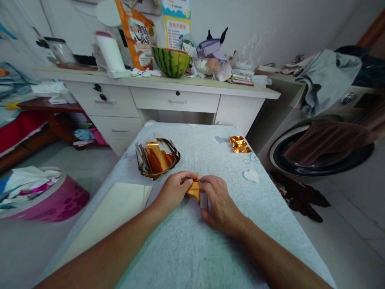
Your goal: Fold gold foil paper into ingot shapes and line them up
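Both my hands meet over the middle of the cloth-covered table (186,249). My left hand (176,186) pinches the left side of a partly folded piece of gold foil paper (194,192). On its right side my right hand (221,200) grips the same foil paper, where a pale backing shows by the fingers. Beyond my left hand stands a basket (158,174) holding loose gold foil sheets (158,156). Several folded gold foil ingots (240,144) lie together toward the table's far right corner.
A stack of pale paper (120,204) lies along the table's left edge. Behind the table, a white desk (177,98) carries a watermelon-patterned bowl (171,62) and an orange bag (138,40). A pink bin (57,200) stands left; a washing machine (288,144) stands right.
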The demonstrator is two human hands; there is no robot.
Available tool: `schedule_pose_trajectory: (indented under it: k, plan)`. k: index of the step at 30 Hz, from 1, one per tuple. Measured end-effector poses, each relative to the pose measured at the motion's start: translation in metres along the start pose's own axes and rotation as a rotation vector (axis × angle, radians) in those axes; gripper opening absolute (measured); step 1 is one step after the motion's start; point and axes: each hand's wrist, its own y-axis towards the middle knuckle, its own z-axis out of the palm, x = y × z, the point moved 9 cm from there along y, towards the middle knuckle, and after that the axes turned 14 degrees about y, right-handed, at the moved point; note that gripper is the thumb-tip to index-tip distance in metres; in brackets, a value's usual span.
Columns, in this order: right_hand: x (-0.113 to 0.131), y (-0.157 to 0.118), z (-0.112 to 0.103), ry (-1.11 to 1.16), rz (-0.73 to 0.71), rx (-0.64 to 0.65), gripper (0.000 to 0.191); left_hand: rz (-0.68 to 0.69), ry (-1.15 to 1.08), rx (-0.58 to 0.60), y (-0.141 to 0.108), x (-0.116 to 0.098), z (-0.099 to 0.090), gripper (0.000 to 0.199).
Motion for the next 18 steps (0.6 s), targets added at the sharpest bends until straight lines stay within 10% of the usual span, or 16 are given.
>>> schedule_pose_trajectory:
  k: [8,18]
  plan:
    - [-0.003,0.000,-0.008,-0.049,-0.070,-0.022,0.077,0.045,0.022,0.029,0.000,-0.006,-0.001,0.023]
    - [0.000,0.001,0.004,0.012,-0.119,0.117,0.054,0.181,0.332,0.056,0.000,-0.008,0.003,0.019]
